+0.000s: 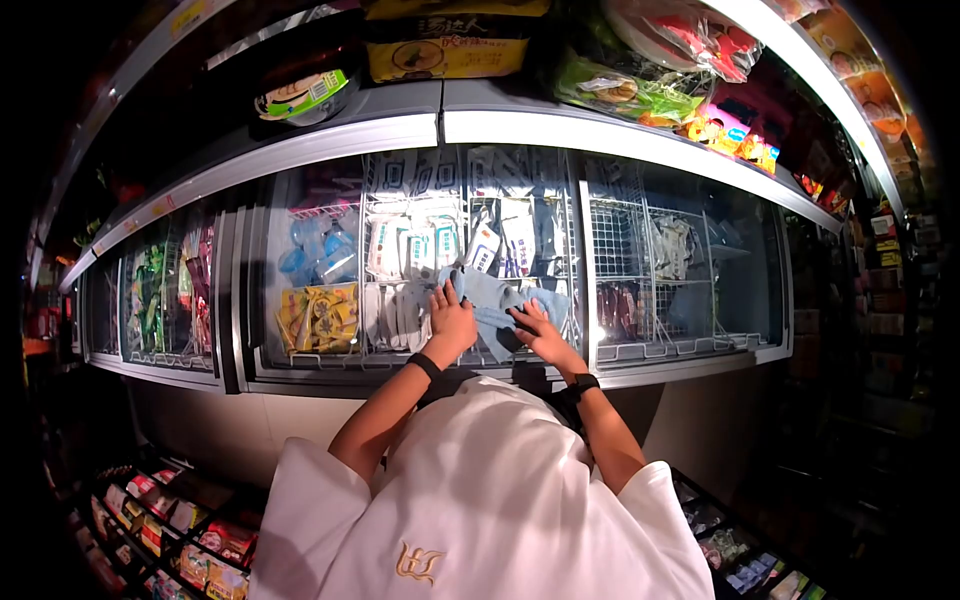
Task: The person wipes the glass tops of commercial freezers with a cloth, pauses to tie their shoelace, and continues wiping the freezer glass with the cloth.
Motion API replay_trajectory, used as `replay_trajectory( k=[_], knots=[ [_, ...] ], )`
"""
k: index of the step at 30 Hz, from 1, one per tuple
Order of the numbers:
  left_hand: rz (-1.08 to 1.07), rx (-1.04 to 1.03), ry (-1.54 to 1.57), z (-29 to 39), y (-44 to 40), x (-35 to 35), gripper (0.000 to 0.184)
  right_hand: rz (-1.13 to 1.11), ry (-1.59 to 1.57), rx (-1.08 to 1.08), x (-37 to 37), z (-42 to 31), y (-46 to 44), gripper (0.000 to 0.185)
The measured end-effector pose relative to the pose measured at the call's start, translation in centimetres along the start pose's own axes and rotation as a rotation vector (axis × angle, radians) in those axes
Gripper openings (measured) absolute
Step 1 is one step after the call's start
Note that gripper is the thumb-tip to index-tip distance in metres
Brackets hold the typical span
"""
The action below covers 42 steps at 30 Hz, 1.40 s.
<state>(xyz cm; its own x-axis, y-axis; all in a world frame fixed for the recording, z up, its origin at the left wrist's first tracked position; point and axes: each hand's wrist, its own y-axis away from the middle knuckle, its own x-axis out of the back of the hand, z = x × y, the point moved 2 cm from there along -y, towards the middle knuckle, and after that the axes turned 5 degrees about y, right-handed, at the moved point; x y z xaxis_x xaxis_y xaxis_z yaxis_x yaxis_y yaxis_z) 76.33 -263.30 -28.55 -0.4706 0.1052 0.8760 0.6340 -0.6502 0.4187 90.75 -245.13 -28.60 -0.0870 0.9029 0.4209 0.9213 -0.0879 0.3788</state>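
A light blue cloth [490, 297] lies crumpled over the glass top of a chest freezer [420, 375], in front of my chest. At its left side, my left hand [452, 322] grips the cloth with its fingers pointing away from me. My right hand [543, 337] has hold of the cloth's right part, its fingers partly in shadow. Under the glass, white packets [412, 246] stand in wire baskets, and yellow packets [318, 318] lie to the left.
Above the freezer's far edge runs a shelf with a yellow and black package [445, 55] and several bagged goods [640, 90]. Sliding-lid frames [588, 260] divide the glass. Low racks of packaged goods [190, 520] stand near me on both sides.
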Motion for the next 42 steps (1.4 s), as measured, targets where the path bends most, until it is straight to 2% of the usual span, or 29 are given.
replay_trajectory(
  k=[4, 7, 10, 14, 19, 23, 27, 29, 30, 31, 33, 34, 40, 42],
  knots=[
    [0.088, 0.024, -0.017, -0.3, 2.8, -2.0, 0.045, 0.057, -0.084, 0.058, 0.0, 1.2, 1.2, 0.051],
    [0.043, 0.087, 0.017, 0.3, 1.7, -2.0, 0.048, 0.103, 0.148, 0.072, 0.5, 1.0, 0.1, 0.054],
    [0.023, 0.150, 0.132, 0.5, -0.1, -1.1, 0.050, 0.119, 0.177, 0.021, 0.6, 0.7, -1.9, 0.055],
    [0.037, 0.169, 0.125, 0.8, 0.3, -1.2, 0.053, 0.103, 0.288, -0.011, 0.0, 0.3, -1.9, 0.056],
    [0.154, 0.105, 0.096, -0.1, 4.2, -4.8, 0.049, 0.025, 0.295, 0.076, -1.4, 0.6, 1.8, 0.055],
    [0.223, 0.104, 0.101, 1.4, 7.7, -7.2, 0.043, 0.004, 0.304, 0.133, -0.4, 1.5, 4.3, 0.063],
    [0.287, 0.060, -0.001, 4.3, 5.7, -4.3, 0.042, 0.061, 0.470, 0.090, 3.2, 1.7, 1.5, 0.064],
    [0.400, 0.073, 0.014, 5.4, 3.1, -2.9, 0.042, 0.127, 0.483, 0.070, 4.4, 2.4, -1.5, 0.064],
    [0.357, 0.112, 0.016, 5.8, 1.8, -2.6, 0.053, 0.134, 0.481, 0.057, 4.4, 2.8, -3.1, 0.064],
    [0.371, 0.121, 0.017, 6.6, 0.8, -1.8, 0.053, 0.141, 0.476, 0.041, 4.6, 2.1, -4.2, 0.065],
    [0.449, 0.173, 0.142, 8.0, -0.1, -0.9, 0.067, 0.116, 0.522, 0.039, 4.7, 1.1, -5.1, 0.069],
    [0.345, 0.205, 0.161, 8.1, -0.9, -1.9, 0.079, 0.127, 0.534, 0.062, 4.5, 0.9, -5.1, 0.070],
    [0.416, 0.209, 0.225, 10.2, 1.4, -4.4, 0.079, 0.104, 0.622, 0.314, 4.7, 2.5, -0.9, 0.070],
    [0.430, 0.230, 0.217, 10.3, 1.7, -4.8, 0.080, 0.054, 0.606, 0.299, 5.9, 3.2, -1.3, 0.069]
  ],
)
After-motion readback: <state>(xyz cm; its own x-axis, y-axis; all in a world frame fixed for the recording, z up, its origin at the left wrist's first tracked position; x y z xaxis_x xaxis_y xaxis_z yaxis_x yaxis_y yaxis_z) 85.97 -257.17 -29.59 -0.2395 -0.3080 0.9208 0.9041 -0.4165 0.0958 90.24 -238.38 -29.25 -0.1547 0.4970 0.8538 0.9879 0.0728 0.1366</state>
